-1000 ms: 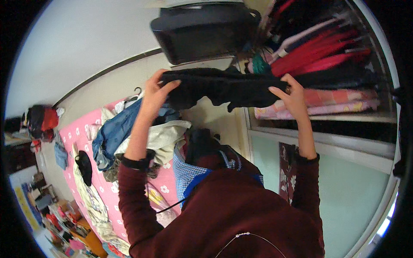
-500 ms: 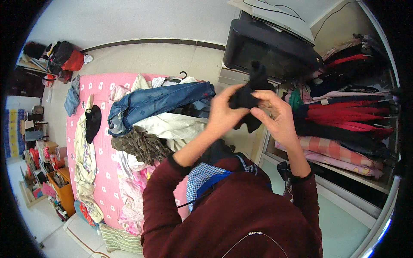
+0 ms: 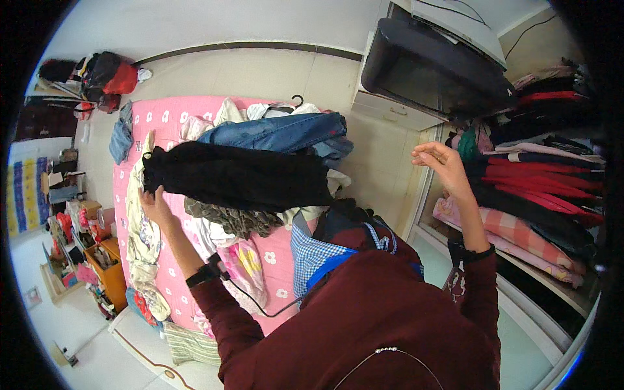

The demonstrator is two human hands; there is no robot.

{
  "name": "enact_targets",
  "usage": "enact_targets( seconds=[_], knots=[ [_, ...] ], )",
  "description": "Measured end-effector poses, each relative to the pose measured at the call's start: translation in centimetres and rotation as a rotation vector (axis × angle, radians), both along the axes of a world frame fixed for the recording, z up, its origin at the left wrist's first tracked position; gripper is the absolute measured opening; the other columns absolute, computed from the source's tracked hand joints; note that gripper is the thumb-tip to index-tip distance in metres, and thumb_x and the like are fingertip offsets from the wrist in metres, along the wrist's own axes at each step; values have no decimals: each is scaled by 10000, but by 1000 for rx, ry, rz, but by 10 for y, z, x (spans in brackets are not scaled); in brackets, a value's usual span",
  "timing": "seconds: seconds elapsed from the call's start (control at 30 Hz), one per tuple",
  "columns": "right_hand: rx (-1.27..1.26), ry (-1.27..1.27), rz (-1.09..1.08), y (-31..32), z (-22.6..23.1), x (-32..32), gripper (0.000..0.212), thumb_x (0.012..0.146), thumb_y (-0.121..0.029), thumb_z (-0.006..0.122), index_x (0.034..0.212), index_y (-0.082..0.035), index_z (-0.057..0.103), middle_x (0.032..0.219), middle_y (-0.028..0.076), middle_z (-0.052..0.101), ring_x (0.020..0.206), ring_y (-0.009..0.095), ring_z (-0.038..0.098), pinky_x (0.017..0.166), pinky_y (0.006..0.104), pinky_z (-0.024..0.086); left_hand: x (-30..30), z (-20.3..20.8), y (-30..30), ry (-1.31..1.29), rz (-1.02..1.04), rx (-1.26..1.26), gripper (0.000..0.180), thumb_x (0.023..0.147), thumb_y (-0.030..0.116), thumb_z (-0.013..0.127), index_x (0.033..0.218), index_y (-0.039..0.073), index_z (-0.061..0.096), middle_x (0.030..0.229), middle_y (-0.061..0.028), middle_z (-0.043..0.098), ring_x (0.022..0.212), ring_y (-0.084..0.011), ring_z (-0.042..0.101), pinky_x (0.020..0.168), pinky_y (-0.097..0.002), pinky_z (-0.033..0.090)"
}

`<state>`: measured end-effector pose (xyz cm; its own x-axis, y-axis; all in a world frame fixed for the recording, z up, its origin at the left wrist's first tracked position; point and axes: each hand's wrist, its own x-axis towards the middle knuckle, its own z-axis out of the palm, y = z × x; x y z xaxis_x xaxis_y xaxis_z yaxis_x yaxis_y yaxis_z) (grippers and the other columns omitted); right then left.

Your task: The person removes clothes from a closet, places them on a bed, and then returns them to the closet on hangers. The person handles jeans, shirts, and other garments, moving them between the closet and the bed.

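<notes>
A long black garment (image 3: 247, 175), its exact kind unclear, stretches across the clothes on the bed. My left hand (image 3: 156, 207) is at its bunched left end, fingertips and thumb closed on the edge. Under it and behind lie blue jeans (image 3: 273, 132), partly covered. Nearer to me a crumpled olive-brown garment (image 3: 237, 220) sticks out from beneath. My right hand (image 3: 441, 161) is raised to the right, off the bed, holding nothing, with its fingers loosely bent. The wardrobe's clothes are the nearest things to it.
The bed has a pink flowered sheet (image 3: 279, 260). A cream patterned garment (image 3: 143, 240) lies along its left side, and a striped pillow (image 3: 192, 344) at the near corner. On the right stands an open wardrobe with red hanging clothes (image 3: 546, 179). A black television (image 3: 435, 71) stands at the back.
Both hands were together on a bunched black cloth; now they are far apart. The black garment lies spread over the jeans and pile. My left hand has moved left; the right has let go.
</notes>
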<state>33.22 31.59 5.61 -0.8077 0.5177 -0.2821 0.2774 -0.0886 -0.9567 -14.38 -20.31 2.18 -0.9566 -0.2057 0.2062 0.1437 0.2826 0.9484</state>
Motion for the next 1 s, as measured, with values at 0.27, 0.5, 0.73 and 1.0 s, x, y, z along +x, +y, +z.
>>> enact_targets(
  seconds=[0.27, 0.5, 0.73, 1.0],
  knots=[
    [72, -276, -162, 6, 21, 27, 221, 1001, -136, 621, 1160, 12, 661, 1083, 108, 718, 990, 184, 713, 889, 331, 564, 76, -25, 185, -567, -667, 195, 368, 961, 117, 663, 1299, -21, 615, 1207, -116, 684, 1047, -176, 668, 910, -291, 539],
    [135, -107, -318, 63, 5, 77, 234, 996, -153, 645, 1144, 25, 680, 1051, 90, 729, 966, 167, 709, 889, 307, 562, 153, -9, 342, -676, -1288, 1, 318, 978, 148, 654, 1275, 37, 647, 1088, -43, 691, 950, -119, 650, 833, -251, 506],
    [154, -16, -731, 149, 41, 155, 239, 988, -141, 635, 1159, 22, 672, 1059, 131, 725, 978, 203, 717, 869, 328, 585, 250, 23, 463, -734, -1787, -6, 307, 943, 32, 655, 1249, 20, 647, 1055, -33, 690, 937, -106, 633, 864, -250, 503],
    [249, 219, -1209, 333, 84, 237, 232, 962, -21, 576, 1169, 74, 621, 1078, 201, 694, 968, 312, 718, 878, 405, 610, 311, 20, 540, -826, -1804, -5, 277, 953, 38, 653, 1230, 26, 653, 1054, -37, 704, 986, -103, 633, 888, -254, 491]
  ],
)
